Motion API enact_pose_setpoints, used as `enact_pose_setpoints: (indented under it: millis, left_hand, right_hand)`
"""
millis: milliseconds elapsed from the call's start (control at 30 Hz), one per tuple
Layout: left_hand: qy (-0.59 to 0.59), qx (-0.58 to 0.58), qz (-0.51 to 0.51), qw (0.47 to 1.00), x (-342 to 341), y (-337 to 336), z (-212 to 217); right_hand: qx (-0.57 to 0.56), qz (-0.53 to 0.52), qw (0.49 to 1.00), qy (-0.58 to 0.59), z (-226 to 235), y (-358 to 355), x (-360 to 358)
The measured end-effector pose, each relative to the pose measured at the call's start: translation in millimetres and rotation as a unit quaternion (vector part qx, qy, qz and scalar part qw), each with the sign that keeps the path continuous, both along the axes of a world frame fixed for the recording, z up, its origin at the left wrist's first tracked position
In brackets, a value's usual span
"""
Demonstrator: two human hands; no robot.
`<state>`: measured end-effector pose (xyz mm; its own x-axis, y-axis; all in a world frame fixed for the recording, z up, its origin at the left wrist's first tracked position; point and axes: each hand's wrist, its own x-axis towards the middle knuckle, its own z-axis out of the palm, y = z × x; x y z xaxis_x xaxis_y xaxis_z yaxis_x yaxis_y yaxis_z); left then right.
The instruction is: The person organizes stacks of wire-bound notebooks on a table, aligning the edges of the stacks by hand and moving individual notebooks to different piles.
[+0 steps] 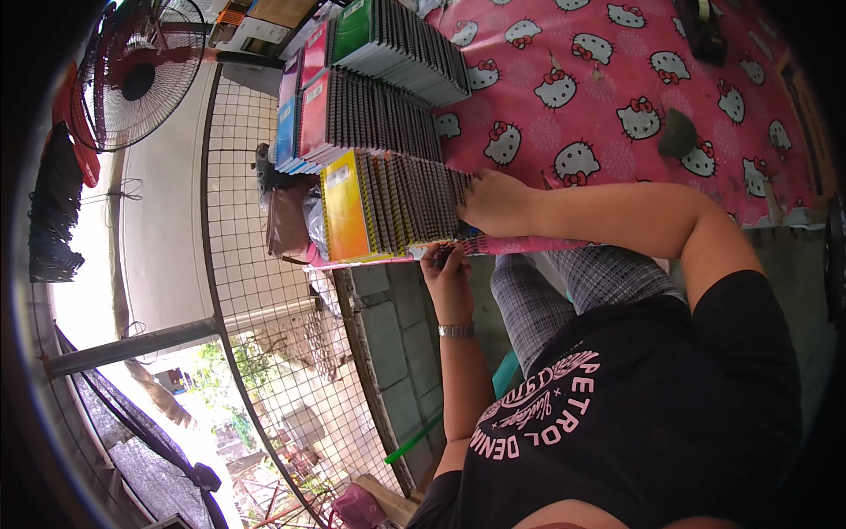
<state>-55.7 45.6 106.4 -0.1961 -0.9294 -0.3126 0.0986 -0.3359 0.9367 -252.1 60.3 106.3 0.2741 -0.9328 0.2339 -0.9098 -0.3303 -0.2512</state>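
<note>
- Head view, whole frame appears rotated: the surface [617,106] w/ pink cartoon-cat cloth fills the upper right; a wire mesh panel [256,291] runs down the centre-left.
- Right hand [493,203], centre of frame: palm down on the spiral-bound edge of the nearest notebook row [397,207]; fingers [469,196] lie flat and close together, pressing against the notebooks, not wrapped round anything.
- Left hand [448,278], just below the surface edge, centre: fingers curled narrow near the notebook row's lower end; whether they pinch anything cannot be told. Metal wristwatch [456,331] on that wrist.
- Notebook row: stands on edge at the surface's near edge, yellow cover at its left end, spirals facing right.
- Second notebook row [361,123], red and blue covers, just above the first; third row [397,44], green cover, at top centre.
- Standing fan [141,75], red blades, upper left corner.
- Dark tape dispenser [701,31], upper right; dark green cap-like object [677,134] right of centre on the cloth.
- Person's black printed shirt [634,423] and checked trousers [564,291], lower right.
</note>
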Motion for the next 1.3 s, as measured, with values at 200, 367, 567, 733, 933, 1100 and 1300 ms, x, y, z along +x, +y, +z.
enact_pose_setpoints:
  millis: [200,367,567,733,933,1100,1300]
  left_hand:
    - [0.018,0.02,0.03,0.999,8,-2,-6]
    - [0.017,0.034,0.01,0.999,0,0,-7]
    - [-0.056,-0.005,0.004,0.998,-4,2,-10]
    - [-0.031,0.012,0.028,0.999,5,-2,-15]
    - [-0.023,0.012,0.008,1.0,-1,-1,-17]
    - [-0.051,-0.003,-0.003,0.999,4,-1,-24]
    - [0.017,0.034,0.013,0.999,8,-4,-29]
  right_hand:
    - [0.035,-0.008,0.999,-0.024,3,11,-12]
    - [-0.185,-0.03,0.982,0.028,-17,11,-12]
    - [0.112,0.001,0.994,0.007,2,4,-1]
    - [0.058,-0.024,0.998,-0.009,-9,12,-18]
    - [-0.059,-0.033,0.997,0.047,-25,7,1]
    - [0.152,-0.007,0.988,-0.026,-12,1,2]
    - [-0.088,-0.041,0.995,0.02,-37,11,-17]
